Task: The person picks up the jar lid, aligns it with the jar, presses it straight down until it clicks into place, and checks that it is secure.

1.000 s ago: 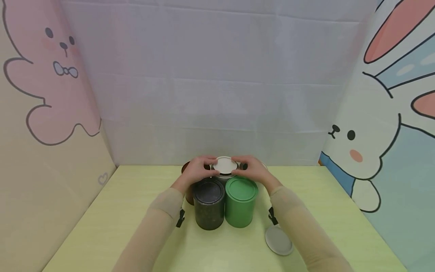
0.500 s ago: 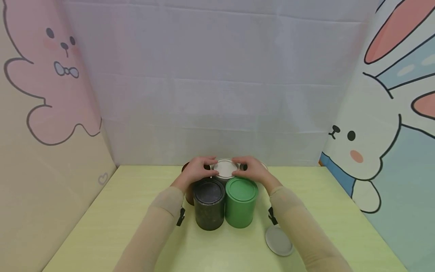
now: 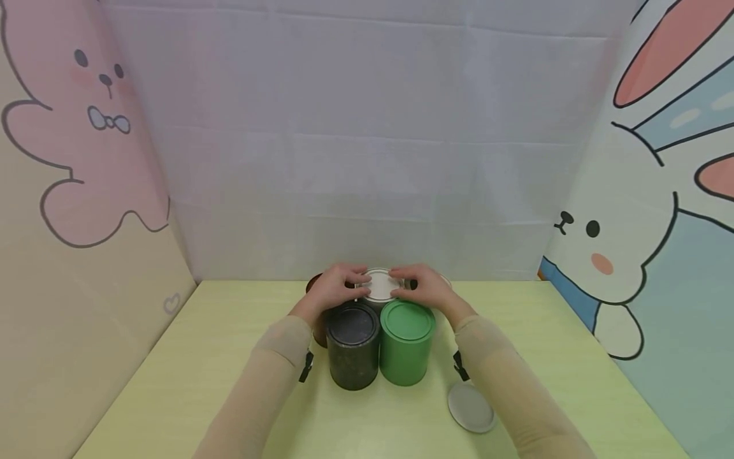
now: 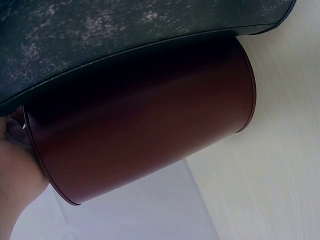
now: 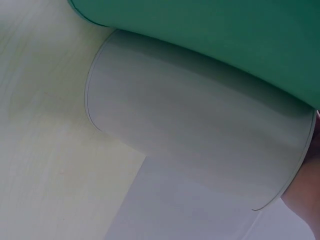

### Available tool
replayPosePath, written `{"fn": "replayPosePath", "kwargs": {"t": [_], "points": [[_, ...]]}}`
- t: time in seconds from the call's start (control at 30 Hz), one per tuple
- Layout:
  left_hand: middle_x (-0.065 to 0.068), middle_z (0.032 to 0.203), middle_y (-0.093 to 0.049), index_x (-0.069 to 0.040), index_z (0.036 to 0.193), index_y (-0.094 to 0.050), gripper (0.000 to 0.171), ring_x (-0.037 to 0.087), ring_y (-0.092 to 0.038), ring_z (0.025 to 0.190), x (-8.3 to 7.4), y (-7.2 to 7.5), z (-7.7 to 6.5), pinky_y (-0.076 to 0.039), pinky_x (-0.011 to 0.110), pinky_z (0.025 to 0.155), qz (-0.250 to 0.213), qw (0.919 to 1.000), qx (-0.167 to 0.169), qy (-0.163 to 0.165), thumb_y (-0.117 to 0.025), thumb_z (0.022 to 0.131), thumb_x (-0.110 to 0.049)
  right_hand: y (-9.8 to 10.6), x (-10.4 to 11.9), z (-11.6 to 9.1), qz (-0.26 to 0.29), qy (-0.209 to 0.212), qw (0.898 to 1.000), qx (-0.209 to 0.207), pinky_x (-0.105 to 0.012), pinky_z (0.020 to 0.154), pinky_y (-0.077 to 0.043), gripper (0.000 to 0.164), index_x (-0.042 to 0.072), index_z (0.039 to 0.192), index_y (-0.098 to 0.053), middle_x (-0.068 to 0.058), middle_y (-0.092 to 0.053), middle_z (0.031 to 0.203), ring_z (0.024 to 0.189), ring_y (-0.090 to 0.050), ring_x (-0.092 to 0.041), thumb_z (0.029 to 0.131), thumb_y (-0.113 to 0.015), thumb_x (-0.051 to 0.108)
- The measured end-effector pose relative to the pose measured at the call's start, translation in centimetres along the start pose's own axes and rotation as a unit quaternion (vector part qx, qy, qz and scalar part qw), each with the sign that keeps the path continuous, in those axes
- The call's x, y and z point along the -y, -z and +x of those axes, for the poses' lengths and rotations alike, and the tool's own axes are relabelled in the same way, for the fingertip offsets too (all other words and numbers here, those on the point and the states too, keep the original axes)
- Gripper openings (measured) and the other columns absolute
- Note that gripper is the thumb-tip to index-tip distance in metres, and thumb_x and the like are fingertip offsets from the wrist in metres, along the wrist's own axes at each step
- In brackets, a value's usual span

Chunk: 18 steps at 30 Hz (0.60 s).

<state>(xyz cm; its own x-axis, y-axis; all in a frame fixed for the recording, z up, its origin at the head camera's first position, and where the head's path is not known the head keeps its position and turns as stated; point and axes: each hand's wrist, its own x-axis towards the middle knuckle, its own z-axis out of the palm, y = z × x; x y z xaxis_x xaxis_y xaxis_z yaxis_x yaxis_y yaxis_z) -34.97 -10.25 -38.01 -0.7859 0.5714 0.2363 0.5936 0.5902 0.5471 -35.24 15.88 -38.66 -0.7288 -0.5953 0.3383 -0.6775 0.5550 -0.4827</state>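
In the head view, a white round lid (image 3: 380, 285) lies flat on top of a can standing behind two others. My left hand (image 3: 334, 288) touches the lid's left edge, thumb toward the front and fingers toward the back. My right hand (image 3: 425, 287) does the same at the right edge. Both hands' fingers look fairly straight and spread. A black can (image 3: 353, 350) and a green can (image 3: 406, 347) with matching lids hide most of the can beneath the white lid. In the wrist views, each hand shows only in part, at the frame's edge.
Beneath my left hand stands a brown can (image 4: 150, 130); a light grey can (image 5: 195, 110) stands beneath my right. A loose grey lid (image 3: 471, 407) lies on the pale yellow table (image 3: 367, 427) by my right forearm. A white cloth wall (image 3: 367, 159) rises behind the cans.
The white lid, slightly raised with a dark gap under it a second ago, has come down flat onto the can. My left fingers have shifted slightly inward over it.
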Motion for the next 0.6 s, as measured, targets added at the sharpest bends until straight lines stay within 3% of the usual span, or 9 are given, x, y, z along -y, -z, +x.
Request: {"fn": "replayPosePath", "kwargs": {"t": [0.2,0.37,0.6], "points": [[0.019,0.139,-0.055,-0.004,0.121,-0.071,0.031,0.035,-0.050,0.130,0.17,-0.29,0.22,-0.043,0.046,0.105,0.019,0.9996,0.004,-0.020,-0.069,0.094,-0.019,-0.37,-0.17,0.02,-0.041,0.013,0.999,0.005,-0.051,0.102,-0.043,0.038,0.003,0.124,-0.070,-0.016,-0.061,0.133,0.122,-0.056,-0.036,0.093,-0.071,0.024],[0.018,0.140,-0.054,-0.005,0.119,-0.073,0.028,0.035,-0.049,0.130,0.07,-0.35,0.19,-0.043,0.046,0.105,0.023,0.9995,0.007,-0.019,-0.068,0.095,-0.019,-0.39,0.18,-0.27,-0.067,-0.016,0.998,0.011,-0.051,0.104,-0.041,0.037,0.010,0.124,-0.071,-0.010,-0.059,0.137,0.125,-0.052,-0.035,0.093,-0.070,0.029],[0.016,0.140,-0.055,-0.006,0.119,-0.073,0.028,0.036,-0.050,0.129,-0.31,-0.27,-0.04,-0.043,0.046,0.104,0.039,0.9991,0.006,-0.016,-0.068,0.095,-0.020,-0.38,0.59,-0.32,-0.056,-0.045,0.997,0.010,-0.050,0.105,-0.040,0.035,0.012,0.122,-0.073,-0.006,-0.058,0.139,0.126,-0.050,-0.033,0.092,-0.072,0.030]]}}
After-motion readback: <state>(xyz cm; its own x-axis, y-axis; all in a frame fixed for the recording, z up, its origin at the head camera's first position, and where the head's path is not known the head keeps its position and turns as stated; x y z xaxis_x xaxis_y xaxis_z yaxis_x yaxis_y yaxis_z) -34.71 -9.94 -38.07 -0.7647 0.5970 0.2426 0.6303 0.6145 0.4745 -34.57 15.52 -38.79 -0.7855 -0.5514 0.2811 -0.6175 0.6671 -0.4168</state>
